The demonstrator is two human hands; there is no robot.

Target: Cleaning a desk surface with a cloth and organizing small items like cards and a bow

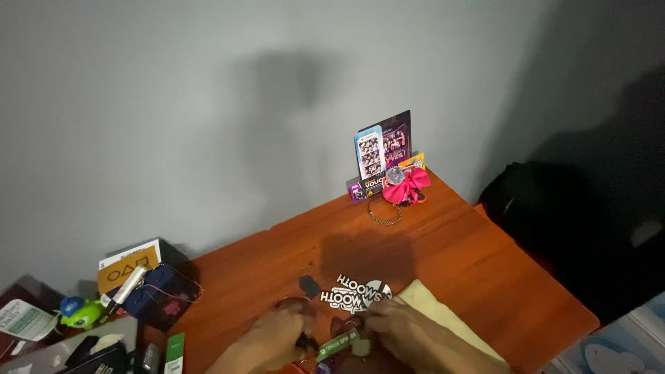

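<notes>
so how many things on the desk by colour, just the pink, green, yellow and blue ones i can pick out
pink: 1, the pink bow by the photo cards
green: 2, the green strap between the left hand and right hand, and the green toy
yellow: 1, the pale yellow cloth
blue: 1, the dark blue pouch
total: 5

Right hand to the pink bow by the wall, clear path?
Probably yes. The right hand is at the near edge of the desk, busy with a green strap. Between it and the pink bow lies only bare wood and a thin chain ring; whether the arm stretches that far is unclear.
</notes>
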